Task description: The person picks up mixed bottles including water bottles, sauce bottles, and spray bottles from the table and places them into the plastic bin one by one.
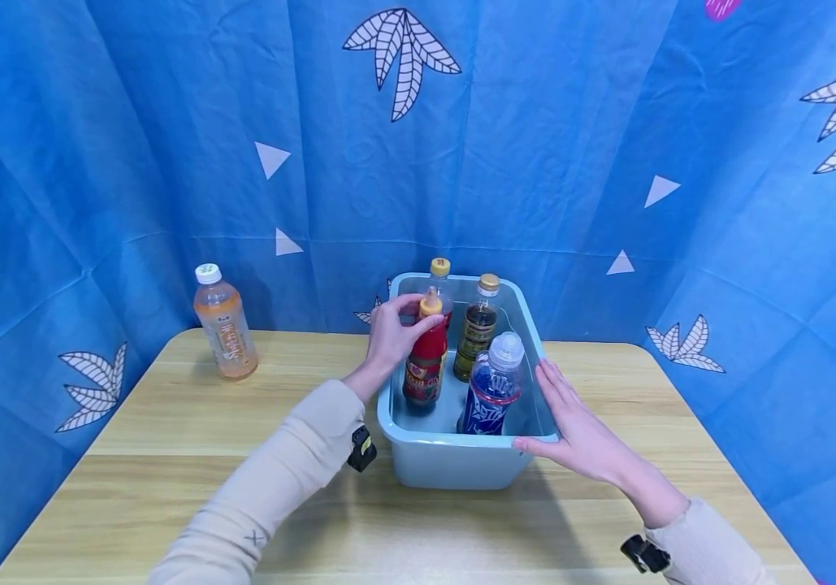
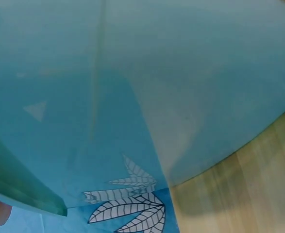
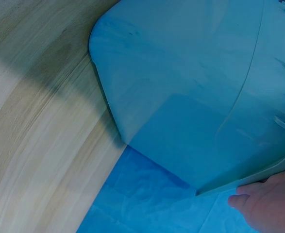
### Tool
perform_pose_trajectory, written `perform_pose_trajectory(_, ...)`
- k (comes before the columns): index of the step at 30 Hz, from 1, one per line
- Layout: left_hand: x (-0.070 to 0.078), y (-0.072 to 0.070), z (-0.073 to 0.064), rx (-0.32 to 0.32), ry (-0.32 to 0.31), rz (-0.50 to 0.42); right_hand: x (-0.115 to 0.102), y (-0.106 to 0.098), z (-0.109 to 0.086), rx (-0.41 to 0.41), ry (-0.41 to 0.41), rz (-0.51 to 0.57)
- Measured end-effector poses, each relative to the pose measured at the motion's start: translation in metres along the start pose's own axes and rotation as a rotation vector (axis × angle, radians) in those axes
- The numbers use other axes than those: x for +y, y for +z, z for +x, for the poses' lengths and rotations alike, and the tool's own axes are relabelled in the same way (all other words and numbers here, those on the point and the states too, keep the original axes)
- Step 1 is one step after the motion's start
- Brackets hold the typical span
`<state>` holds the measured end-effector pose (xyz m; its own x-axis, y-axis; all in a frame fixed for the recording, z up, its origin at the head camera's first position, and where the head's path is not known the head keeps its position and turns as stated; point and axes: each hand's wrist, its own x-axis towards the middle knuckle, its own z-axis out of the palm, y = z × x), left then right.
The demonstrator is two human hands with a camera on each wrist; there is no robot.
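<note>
My left hand (image 1: 394, 331) pinches the yellow nozzle cap of a red squeeze sauce bottle (image 1: 426, 367), which stands upright inside a light blue plastic bin (image 1: 454, 467). My right hand (image 1: 584, 431) rests against the bin's right front corner, its fingers straight along the outer side and the thumb at the front rim. Also in the bin are a blue-labelled drink bottle (image 1: 491, 398) with a clear domed cap, a dark bottle (image 1: 478, 329) with a gold cap, and a yellow-capped bottle (image 1: 440, 270) partly hidden behind the sauce. The right wrist view shows the right hand (image 3: 273, 201) at the rim.
An orange drink bottle (image 1: 227, 329) with a white cap stands on the wooden table (image 1: 191, 439) at the back left. A blue patterned curtain (image 1: 505, 146) closes off the back and both sides. The bin's outer wall (image 2: 181, 97) fills most of the left wrist view.
</note>
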<state>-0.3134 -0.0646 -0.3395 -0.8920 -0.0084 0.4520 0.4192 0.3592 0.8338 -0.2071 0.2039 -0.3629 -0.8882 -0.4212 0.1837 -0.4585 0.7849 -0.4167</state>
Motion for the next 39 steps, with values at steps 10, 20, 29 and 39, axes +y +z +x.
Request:
perform_pose_trajectory(10, -0.004, 0.0026, -0.0003, 0.005, 0.006, -0.003, -0.0012, 0.0008, -0.0009, 0.009, 0.001, 0.003)
perform_pose_trajectory(20, -0.0052, 0.0031, 0.0011, -0.016, -0.025, 0.024, -0.002, -0.0001, -0.0013, 0.011, -0.002, 0.001)
perform_pose_trajectory(29, -0.0047, 0.0024, 0.0007, -0.043, -0.026, 0.022, -0.0025, 0.0003, -0.0015, 0.012, 0.001, 0.007)
perform_pose_trajectory(39, -0.0071, 0.0025, 0.0013, -0.052, -0.015, 0.039, -0.0019, 0.0012, -0.0008, 0.009, -0.002, 0.007)
